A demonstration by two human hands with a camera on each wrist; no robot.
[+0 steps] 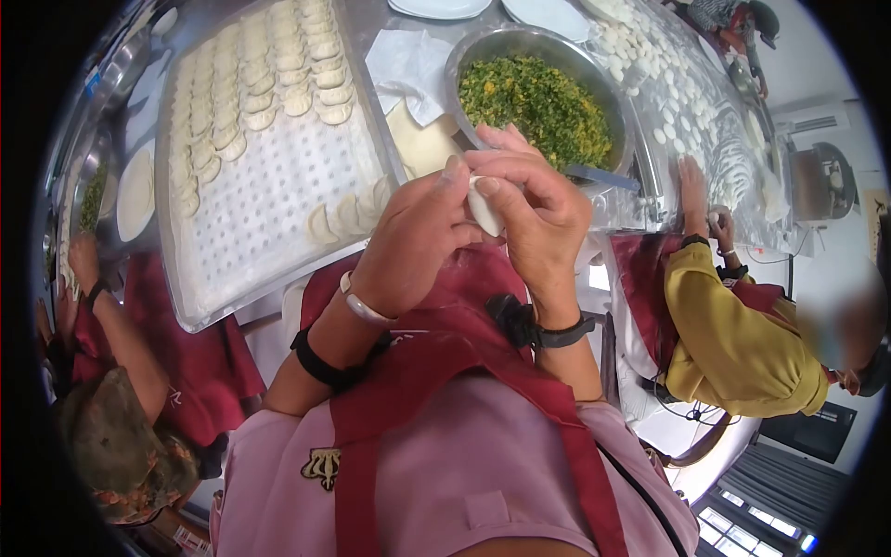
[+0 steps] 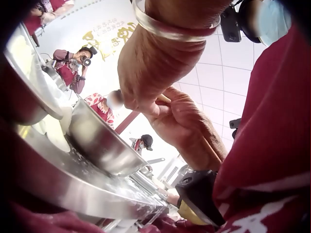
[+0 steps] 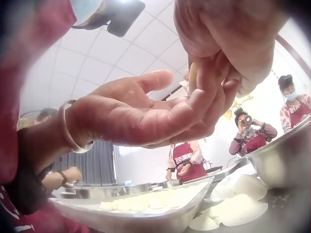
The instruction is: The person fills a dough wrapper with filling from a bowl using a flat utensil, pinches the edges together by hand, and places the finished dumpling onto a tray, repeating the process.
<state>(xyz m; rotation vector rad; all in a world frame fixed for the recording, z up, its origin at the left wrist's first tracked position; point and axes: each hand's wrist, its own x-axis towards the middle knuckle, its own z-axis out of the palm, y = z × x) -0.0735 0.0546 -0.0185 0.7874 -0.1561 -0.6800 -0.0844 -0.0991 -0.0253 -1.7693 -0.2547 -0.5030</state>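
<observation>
A pale, folded dumpling (image 1: 484,212) is held in front of the chest, between both hands. My right hand (image 1: 543,206) pinches it with thumb and fingers along its edge. Around its other side curl the fingers of my left hand (image 1: 399,237), thumb near its upper end. In the right wrist view, a thin pale edge of the dumpling (image 3: 194,75) shows between the fingers; the rest is hidden there. A metal bowl (image 1: 455,79) of chopped green and yellow filling (image 1: 534,102) stands just beyond the hands. A flat-handled utensil (image 1: 603,177) leans at its rim.
To the left, a perforated tray (image 1: 269,200) carries rows of finished dumplings (image 1: 260,65), with several more near its front edge. Round wrappers (image 1: 418,144) and white paper (image 1: 408,70) lie between tray and bowl. Dough pieces (image 1: 673,121) cover the floury table at right. People work on both sides.
</observation>
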